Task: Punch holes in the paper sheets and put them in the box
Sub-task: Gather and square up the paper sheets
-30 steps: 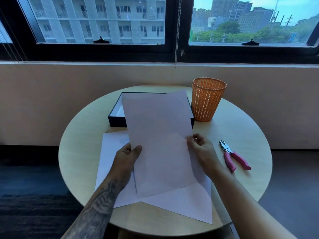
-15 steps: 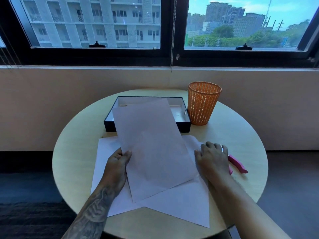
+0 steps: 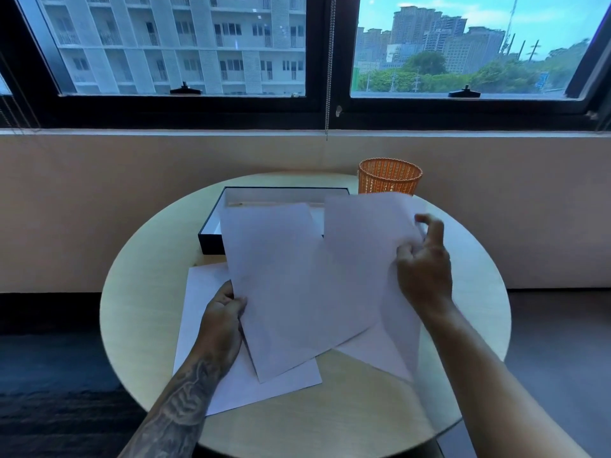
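**Two sheets lifted, one in each hand**

The left hand pinches the lower left edge of a white paper sheet. The right hand grips a second white paper sheet by its right edge. Beyond both hands sits an open black rectangular box; under the left hand another white sheet lies flat on the round pale wooden table.

The tattooed left forearm is extended forward with the left hand closed in a thumb-over pinch, while the right hand is raised higher, fingers curled in a pinch.
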`<state>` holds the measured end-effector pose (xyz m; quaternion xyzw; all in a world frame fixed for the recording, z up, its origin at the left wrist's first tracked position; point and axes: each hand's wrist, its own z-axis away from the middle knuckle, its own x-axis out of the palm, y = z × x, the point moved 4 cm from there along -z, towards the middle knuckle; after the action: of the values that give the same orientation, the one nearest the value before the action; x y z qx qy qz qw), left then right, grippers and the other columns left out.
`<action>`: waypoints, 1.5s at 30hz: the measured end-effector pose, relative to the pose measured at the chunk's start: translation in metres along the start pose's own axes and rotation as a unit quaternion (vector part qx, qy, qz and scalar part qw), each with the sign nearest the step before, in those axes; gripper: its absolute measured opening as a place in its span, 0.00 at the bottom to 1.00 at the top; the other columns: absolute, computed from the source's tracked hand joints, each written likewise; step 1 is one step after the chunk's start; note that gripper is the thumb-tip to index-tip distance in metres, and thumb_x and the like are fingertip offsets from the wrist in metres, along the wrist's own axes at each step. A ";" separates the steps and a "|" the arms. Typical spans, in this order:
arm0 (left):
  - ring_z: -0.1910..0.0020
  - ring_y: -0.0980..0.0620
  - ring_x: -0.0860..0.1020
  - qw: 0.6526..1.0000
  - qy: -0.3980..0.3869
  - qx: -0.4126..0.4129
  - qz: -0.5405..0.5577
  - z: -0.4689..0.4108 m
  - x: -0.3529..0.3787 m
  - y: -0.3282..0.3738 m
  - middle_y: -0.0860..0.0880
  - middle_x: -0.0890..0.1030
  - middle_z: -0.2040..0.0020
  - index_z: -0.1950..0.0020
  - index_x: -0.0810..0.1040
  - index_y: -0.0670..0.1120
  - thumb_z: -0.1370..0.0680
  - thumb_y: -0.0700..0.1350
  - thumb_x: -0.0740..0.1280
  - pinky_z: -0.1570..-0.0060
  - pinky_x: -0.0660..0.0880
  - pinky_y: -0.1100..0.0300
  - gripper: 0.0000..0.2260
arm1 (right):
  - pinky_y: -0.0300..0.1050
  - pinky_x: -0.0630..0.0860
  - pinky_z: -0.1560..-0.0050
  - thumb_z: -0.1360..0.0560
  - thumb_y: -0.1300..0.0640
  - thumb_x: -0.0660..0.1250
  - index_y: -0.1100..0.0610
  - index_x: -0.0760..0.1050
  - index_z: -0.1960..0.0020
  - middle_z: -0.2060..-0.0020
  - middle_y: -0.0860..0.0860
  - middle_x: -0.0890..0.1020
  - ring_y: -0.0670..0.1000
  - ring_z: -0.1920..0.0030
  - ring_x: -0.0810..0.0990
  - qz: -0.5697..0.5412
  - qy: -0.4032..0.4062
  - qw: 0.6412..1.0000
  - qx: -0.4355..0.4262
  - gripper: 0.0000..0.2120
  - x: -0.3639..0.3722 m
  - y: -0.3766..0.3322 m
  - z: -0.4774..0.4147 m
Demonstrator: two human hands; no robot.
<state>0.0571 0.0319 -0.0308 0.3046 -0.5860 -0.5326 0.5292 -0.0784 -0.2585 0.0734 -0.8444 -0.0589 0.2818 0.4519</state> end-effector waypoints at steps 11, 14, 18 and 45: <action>0.41 0.39 0.81 0.999 0.016 0.013 -0.024 0.003 0.004 0.005 0.45 0.84 0.40 0.34 0.77 0.51 0.16 0.34 0.53 0.40 0.77 0.39 0.20 | 0.40 0.71 0.71 0.21 0.61 0.66 0.50 0.67 0.45 0.72 0.48 0.76 0.48 0.74 0.73 -0.312 0.049 0.948 -0.037 0.11 -0.032 -0.072 -0.018; 0.42 0.40 0.82 1.000 0.019 0.010 -0.013 0.006 0.006 0.007 0.44 0.84 0.40 0.37 0.79 0.51 0.17 0.33 0.54 0.40 0.77 0.41 0.20 | 0.40 0.73 0.69 0.22 0.61 0.67 0.46 0.68 0.48 0.73 0.45 0.76 0.47 0.73 0.74 -0.371 0.052 0.927 -0.018 0.12 -0.037 -0.082 -0.023; 0.45 0.38 0.83 1.000 0.011 -0.007 0.006 0.007 0.006 0.008 0.39 0.83 0.41 0.36 0.79 0.45 0.19 0.31 0.55 0.46 0.80 0.44 0.19 | 0.40 0.70 0.72 0.22 0.62 0.65 0.48 0.68 0.46 0.70 0.50 0.75 0.48 0.73 0.73 -0.321 0.036 0.945 -0.042 0.11 -0.029 -0.079 -0.023; 0.45 0.33 0.82 1.000 -0.018 0.008 -0.022 0.012 0.000 0.012 0.37 0.84 0.45 0.40 0.82 0.42 0.21 0.35 0.67 0.42 0.78 0.38 0.11 | 0.33 0.74 0.53 0.17 0.55 0.63 0.51 0.70 0.29 0.48 0.46 0.81 0.49 0.45 0.81 -0.195 -0.134 0.969 0.071 0.17 0.080 0.013 0.029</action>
<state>0.0484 0.0382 -0.0175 0.3119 -0.5934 -0.5445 0.5041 -0.0295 -0.2166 0.0167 -0.7369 -0.2621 0.3020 0.5450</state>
